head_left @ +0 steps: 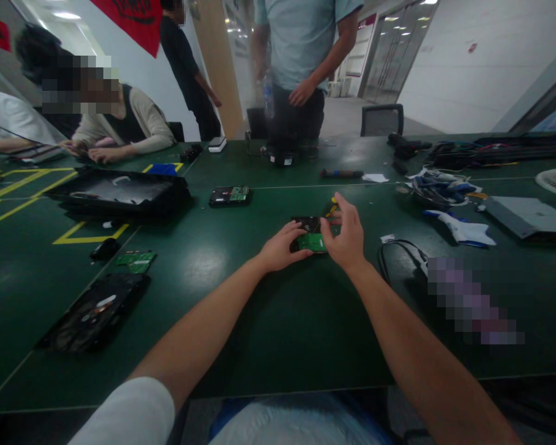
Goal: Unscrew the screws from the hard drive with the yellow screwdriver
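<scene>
Green board facing up, the hard drive (pixel 311 236) sits in the middle of the table (pixel 259 346), right between the two hands! Left hand (pixel 282 248) has it pinched at its left side, thumb along the near edge, fingers over the far corner. Right hand (pixel 347 238) comes in from the right, thumb by the drive's right edge, fingers curled and raised beside a small yellow-and-black thing (pixel 333 206); whether it grips that or only hovers next to it, I cannot tell. So how far along are we? The board looks to be still on this drive, so I judge this piece to be partway at most; its screws are too small to make out. Look far left of the hands: a second hard drive (pixel 230 196) lies flat, green showing on it too, with no hand on it. Over on the near left, though, a loose green board (pixel 136 261) lies just beyond a black panel (pixel 99 312), so one board, at least, is already separate. How many pieces are left, the view does not settle.
</scene>
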The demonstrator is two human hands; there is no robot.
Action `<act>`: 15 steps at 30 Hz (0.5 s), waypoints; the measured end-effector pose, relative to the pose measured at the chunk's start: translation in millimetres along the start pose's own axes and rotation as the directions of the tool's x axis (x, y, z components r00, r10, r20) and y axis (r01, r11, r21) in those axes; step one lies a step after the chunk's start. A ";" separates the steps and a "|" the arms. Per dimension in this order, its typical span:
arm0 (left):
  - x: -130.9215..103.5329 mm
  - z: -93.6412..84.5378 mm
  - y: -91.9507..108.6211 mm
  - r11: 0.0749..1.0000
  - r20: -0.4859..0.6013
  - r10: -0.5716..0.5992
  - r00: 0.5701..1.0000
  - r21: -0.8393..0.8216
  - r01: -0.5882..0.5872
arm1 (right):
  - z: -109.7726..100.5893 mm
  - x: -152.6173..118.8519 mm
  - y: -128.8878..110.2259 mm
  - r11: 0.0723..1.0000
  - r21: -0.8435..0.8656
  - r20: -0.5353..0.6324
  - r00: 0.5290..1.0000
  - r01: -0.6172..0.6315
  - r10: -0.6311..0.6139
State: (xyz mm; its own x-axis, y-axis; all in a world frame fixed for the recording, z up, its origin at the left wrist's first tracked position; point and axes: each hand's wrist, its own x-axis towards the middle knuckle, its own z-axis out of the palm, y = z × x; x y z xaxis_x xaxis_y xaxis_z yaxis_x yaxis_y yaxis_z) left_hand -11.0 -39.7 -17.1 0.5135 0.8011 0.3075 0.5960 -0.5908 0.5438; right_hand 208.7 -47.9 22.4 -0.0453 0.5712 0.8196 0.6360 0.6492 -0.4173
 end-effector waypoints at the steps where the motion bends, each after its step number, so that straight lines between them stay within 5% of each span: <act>1: 0.0 -0.3 0.3 1.000 0.000 0.002 1.000 0.000 -0.002 | 0.1 0.0 0.2 1.000 -0.001 0.005 1.000 0.000 0.000; 15: -1.2 -2.7 3.3 1.000 0.002 -0.014 1.000 -0.024 0.014 | 0.5 0.1 2.4 1.000 0.011 0.029 0.999 -0.023 0.023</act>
State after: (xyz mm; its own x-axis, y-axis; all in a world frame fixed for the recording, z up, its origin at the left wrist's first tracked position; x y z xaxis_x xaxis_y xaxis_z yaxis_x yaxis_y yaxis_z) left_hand -11.4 -42.4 -13.6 0.5064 0.8090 0.2986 0.5883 -0.5772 0.5663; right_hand 209.9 -46.0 21.3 -0.0528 0.6003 0.7980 0.6286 0.6409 -0.4406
